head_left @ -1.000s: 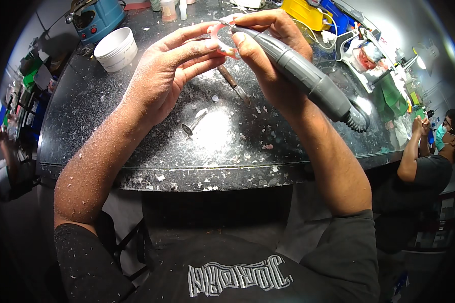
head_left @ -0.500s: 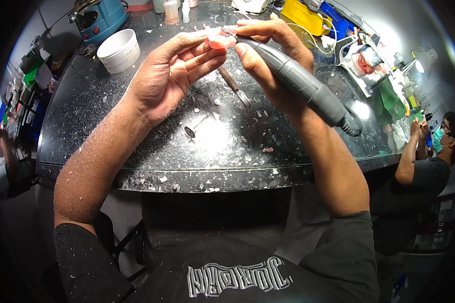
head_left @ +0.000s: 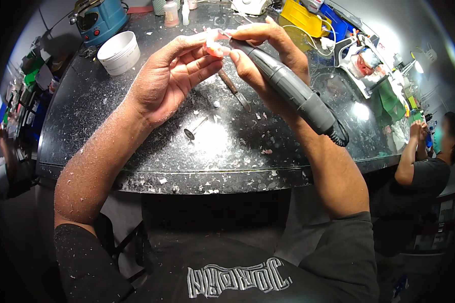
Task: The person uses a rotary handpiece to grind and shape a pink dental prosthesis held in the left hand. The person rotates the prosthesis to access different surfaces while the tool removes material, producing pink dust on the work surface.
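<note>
My left hand [head_left: 169, 76] pinches a small pink denture piece [head_left: 214, 47] between thumb and fingertips, above the far middle of the bench. Fine pale dust coats this hand and forearm. A dark grey rotary handpiece [head_left: 288, 83] lies in my right hand [head_left: 275, 43], its front end pointing left at the pink piece. The tip is close to the piece, but I cannot tell whether they touch. Below the hands, a wooden-handled knife [head_left: 233, 90] rests on the bench. Nearer me is a small disc on a thin shank [head_left: 190, 133].
Scraps and dust litter the black bench [head_left: 151, 151]. A white tub [head_left: 119, 53] and a blue machine [head_left: 100, 22] stand at the far left. Small bottles [head_left: 171, 14] are at the back, a yellow bin [head_left: 302, 17] at back right. Another person [head_left: 424, 171] sits at the right.
The handpiece's rear end has swung down and slightly left. The pink piece has turned and shifted a little left in my left fingers, my right fingertips moving with it.
</note>
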`<state>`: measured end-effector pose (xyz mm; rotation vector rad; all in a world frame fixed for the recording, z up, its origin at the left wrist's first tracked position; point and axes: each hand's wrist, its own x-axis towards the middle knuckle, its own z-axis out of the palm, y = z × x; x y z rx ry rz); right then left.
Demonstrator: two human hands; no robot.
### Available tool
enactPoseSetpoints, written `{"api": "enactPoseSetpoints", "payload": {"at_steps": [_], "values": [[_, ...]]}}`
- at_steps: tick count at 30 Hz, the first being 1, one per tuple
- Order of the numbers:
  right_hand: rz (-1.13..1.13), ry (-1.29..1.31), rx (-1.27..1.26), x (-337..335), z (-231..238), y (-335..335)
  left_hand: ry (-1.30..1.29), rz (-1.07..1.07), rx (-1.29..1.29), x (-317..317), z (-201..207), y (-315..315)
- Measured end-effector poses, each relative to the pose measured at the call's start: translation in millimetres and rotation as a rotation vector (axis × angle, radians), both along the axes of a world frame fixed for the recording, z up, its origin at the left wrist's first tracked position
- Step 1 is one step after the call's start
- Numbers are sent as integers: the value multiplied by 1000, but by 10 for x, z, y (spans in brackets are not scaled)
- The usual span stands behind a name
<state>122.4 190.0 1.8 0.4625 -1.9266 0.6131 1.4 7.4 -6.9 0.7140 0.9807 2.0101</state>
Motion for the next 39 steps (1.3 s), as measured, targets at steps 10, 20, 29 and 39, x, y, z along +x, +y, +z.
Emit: {"api": "enactPoseSetpoints", "payload": {"at_steps": [10, 20, 29, 39], "values": [[50, -2, 0, -4, 19, -12, 31, 5, -23, -2, -15, 4], [33, 35, 86, -5, 26, -16, 4, 24, -35, 59, 31, -3], [50, -12, 37, -2, -13, -39, -13, -21, -25, -2, 2, -14], [55, -78, 36, 63, 21, -72, -27, -21, -23, -23, -13, -18]]}}
